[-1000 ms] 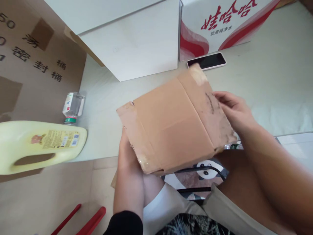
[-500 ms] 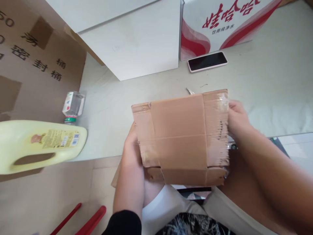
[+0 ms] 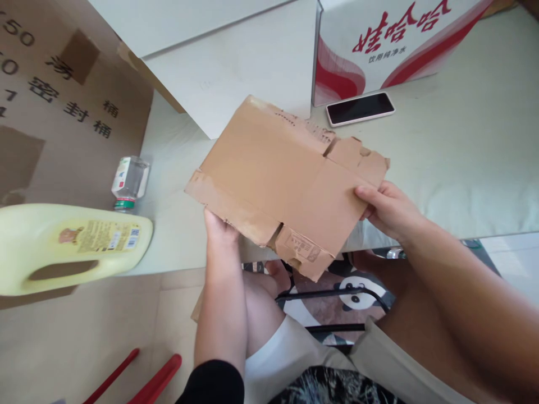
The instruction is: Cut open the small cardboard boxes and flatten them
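Observation:
A flattened brown cardboard box (image 3: pixel 278 174) with torn, ragged edges is held up between my two hands, tilted so its right side dips toward me. My left hand (image 3: pixel 221 229) grips the lower left edge from beneath, most of its fingers hidden behind the cardboard. At the right edge, my right hand (image 3: pixel 389 207) pinches the box, thumb on top and fingers underneath. A small flap with faint printing hangs at the bottom. Behind the cardboard, on the pale cloth surface, lies a smartphone (image 3: pixel 361 109) with a dark screen.
A white box (image 3: pixel 236 67) and a red-and-white carton (image 3: pixel 379 67) stand at the back. On the left are a large cardboard box (image 3: pixel 80 146), a clear bottle (image 3: pixel 131 182) with a green cap and a pale yellow jug (image 3: pixel 122 235). Red bars (image 3: pixel 158 379) show at lower left.
The cardboard has been turned and raised to the left, now showing a wider face and a printed flap. My right hand has shifted to the cardboard's near right edge, thumb now visible.

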Demonstrator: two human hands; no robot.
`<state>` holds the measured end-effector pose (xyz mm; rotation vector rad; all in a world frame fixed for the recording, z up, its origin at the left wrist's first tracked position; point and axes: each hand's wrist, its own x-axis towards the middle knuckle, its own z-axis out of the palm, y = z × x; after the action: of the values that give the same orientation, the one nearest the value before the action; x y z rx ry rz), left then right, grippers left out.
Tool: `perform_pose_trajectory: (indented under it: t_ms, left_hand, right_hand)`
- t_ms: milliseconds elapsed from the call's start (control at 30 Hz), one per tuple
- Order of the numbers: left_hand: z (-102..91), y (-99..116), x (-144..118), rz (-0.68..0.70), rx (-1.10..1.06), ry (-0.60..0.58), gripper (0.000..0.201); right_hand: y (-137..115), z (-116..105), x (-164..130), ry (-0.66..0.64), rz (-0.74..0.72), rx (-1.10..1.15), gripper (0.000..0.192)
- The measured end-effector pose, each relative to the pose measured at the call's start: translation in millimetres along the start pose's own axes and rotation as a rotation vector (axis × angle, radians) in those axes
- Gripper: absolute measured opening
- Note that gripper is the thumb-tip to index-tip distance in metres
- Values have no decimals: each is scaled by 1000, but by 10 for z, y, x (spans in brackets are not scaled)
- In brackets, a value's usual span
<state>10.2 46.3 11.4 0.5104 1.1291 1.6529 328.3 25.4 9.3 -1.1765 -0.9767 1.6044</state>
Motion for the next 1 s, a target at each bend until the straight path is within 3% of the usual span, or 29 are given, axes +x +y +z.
perform_pose_trajectory:
  t_ms: [133,233,333,433,567,667,733,833,933,1000]
  left_hand:
    - [84,64,-78,44,-55,-17,42]
    - [84,74,-80,-18,-64,9,29]
    - [56,49,-28,-50,-113,78,23]
    - [31,13,36,-53,-128,69,24]
    - [27,-41,78,-59,-107,27,26]
    - [40,-50,68,-81,-148,-1,34]
    - [50,-30,47,-146,-179,-14,39]
    - [71,23,6,-193,-216,15,44]
    - [101,80,-29,-200,-237,24,41]
    - [118,104,-39,-209,-238,15,39]
  right_hand:
    - [24,54,0,90,3,-30,41]
    - [17,28,-7,142,6,-91,40]
    - [34,27,-34,-14,18,-156,47]
    - [72,120,-70,-200,22,-214,57]
    - [79,294,-135,-169,14,-91,55]
    - [-6,244,-245,-36,8,-41,56]
    - [-104,75,-364,74,-25,-60,56]
    - [-261,-340,-615,286,-113,-99,53]
    - [-351,-832,-915,614,-206,-205,48]
    - [-377,-1127,-1094,755,-243,-311,47]
